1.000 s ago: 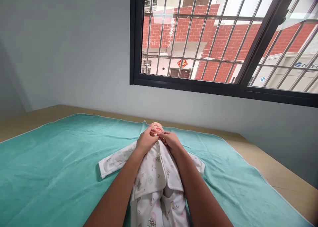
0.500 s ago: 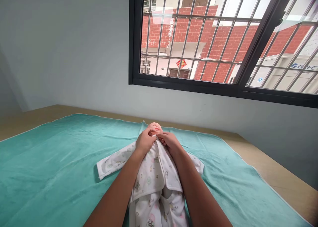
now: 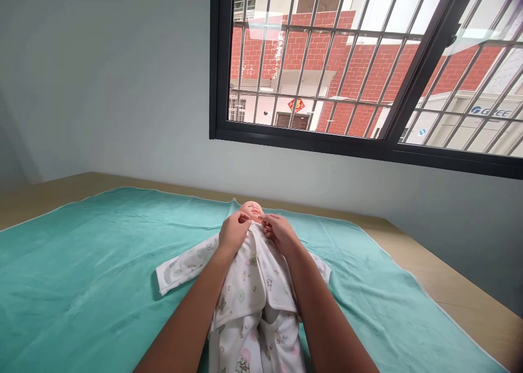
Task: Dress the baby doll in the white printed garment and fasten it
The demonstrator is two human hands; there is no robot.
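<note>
A baby doll point(image 3: 251, 206) lies on its back, dressed in a white jacket point(image 3: 241, 286) with small animal prints and matching trousers point(image 3: 245, 343). My left hand point(image 3: 235, 232) is closed on the jacket's collar at one side of the doll's neck. Opposite it, my right hand point(image 3: 280, 232) has its fingers curled at the other side of the collar, thumb and forefinger close to the chin. Below my hands the jacket's front edges meet at the chest and part toward the hem. Its sleeves spread out to both sides, and my hands and forearms cover part of it.
Beneath the doll a green cloth point(image 3: 102, 264) with soft wrinkles covers much of a wooden surface point(image 3: 433, 269). A pale wall point(image 3: 122, 90) rises behind it, with a dark-framed barred window point(image 3: 302, 130) above.
My hands have drawn slightly apart at the collar, the left one shifting a little to the left. The whole view has shifted slightly. The doll still lies in the same pose.
</note>
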